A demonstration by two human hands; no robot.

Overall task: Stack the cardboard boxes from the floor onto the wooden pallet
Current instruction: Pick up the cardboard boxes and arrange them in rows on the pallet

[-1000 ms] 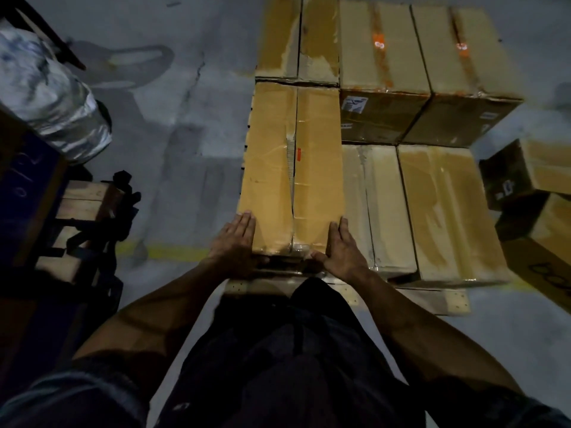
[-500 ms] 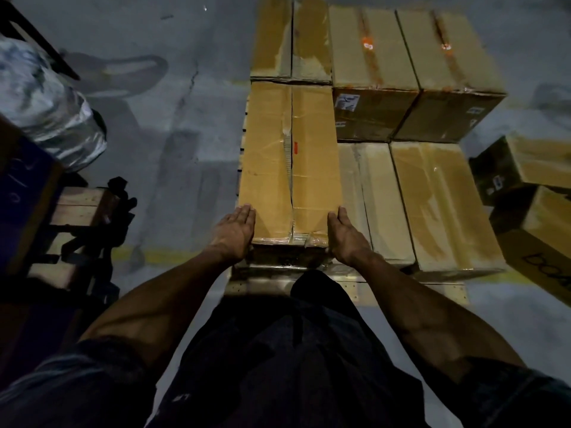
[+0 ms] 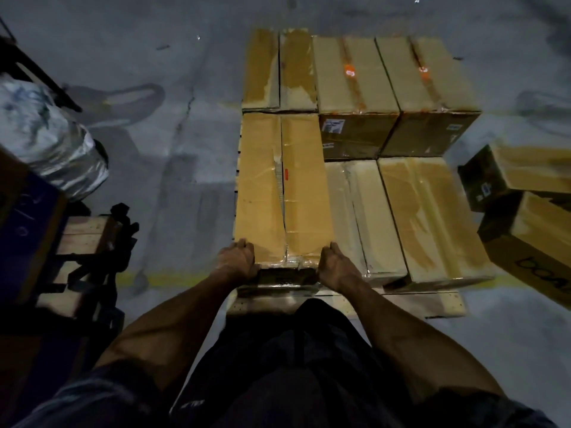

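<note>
- Head view: left hand (image 3: 236, 259) and right hand (image 3: 335, 264) grip closed on the near corners of the box (image 3: 282, 186).
- It sits on the pallet (image 3: 432, 304)'s left side; best push evenly, flush against the far boxes (image 3: 355, 84).

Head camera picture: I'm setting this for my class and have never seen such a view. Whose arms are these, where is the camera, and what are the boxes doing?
The camera sits on a person's head, looking forward and down, so the arms are their own. The left hand and right hand grip the near corners of a long cardboard box on a wooden pallet. Other boxes already fill the pallet beside and behind it. Two more boxes lie on the concrete floor to the right, not yet stacked.
</note>
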